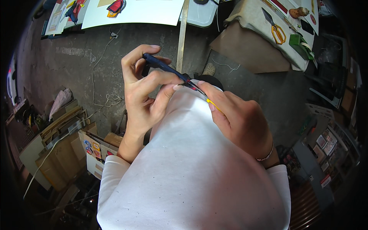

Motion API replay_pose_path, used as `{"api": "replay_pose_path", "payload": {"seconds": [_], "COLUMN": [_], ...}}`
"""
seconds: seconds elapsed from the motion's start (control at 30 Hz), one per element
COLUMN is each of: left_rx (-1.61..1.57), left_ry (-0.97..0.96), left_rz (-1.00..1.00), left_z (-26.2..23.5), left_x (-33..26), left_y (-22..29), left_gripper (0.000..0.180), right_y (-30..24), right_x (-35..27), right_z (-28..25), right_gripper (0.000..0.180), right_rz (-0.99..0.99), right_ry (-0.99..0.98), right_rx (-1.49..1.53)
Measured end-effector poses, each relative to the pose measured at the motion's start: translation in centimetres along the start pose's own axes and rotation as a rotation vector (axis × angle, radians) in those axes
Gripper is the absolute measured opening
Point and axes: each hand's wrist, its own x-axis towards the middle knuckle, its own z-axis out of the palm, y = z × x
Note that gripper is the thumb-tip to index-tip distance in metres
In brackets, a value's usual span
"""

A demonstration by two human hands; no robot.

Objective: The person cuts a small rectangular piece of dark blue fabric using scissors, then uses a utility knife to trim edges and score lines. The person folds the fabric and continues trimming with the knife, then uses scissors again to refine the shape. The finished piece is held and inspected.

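My left hand (143, 90) is closed on a dark blue, stiff-looking piece (163, 66), held up in front of my chest and seen nearly edge-on, so its kind does not show. Thumb and index finger pinch its lower right end, where some pink shows. My right hand (239, 117) is closed round a slim tool (210, 102) with a yellow part and a silvery blade-like tip. That tip meets or lies very near the pinched end; which of the two I cannot tell. Most of the tool is hidden by my fingers.
A white-topped table (153, 13) ahead bears red and orange patches (116, 7). On the cloth-covered table (249, 17) at right lie orange-handled scissors (278, 32) and a green tape dispenser (301, 46). A cable (93, 76) runs over the floor; boards (63, 153) lean at left.
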Motion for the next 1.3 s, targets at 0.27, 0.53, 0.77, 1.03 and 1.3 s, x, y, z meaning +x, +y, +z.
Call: {"api": "replay_pose_path", "payload": {"seconds": [0.27,0.53,0.77,1.03,1.3], "left_rx": [0.016,-0.106,-0.512,-0.824,-0.818], "left_ry": [-0.071,-0.059,0.313,-0.036,0.090], "left_rz": [-0.232,-0.389,-0.354,-0.717,-0.744], "left_z": [0.1,1.8,4.7,5.6,5.6], "left_x": [0.4,0.3,-0.5,-1.2,-1.7], "left_y": [0.1,0.1,-0.5,0.0,0.9], "left_gripper": [0.010,0.010,0.069,0.020,0.018], "right_y": [0.6,3.2,3.7,3.8,3.1], "right_x": [0.2,5.1,4.5,4.7,4.2], "right_z": [-1.8,3.9,5.0,6.0,6.3], "right_gripper": [0.029,0.015,0.014,0.012,0.007], "right_rz": [0.269,0.137,0.305,0.142,0.189], "right_ry": [0.095,0.250,0.264,0.446,0.565], "right_rx": [0.458,0.476,0.618,0.651,0.960]}}
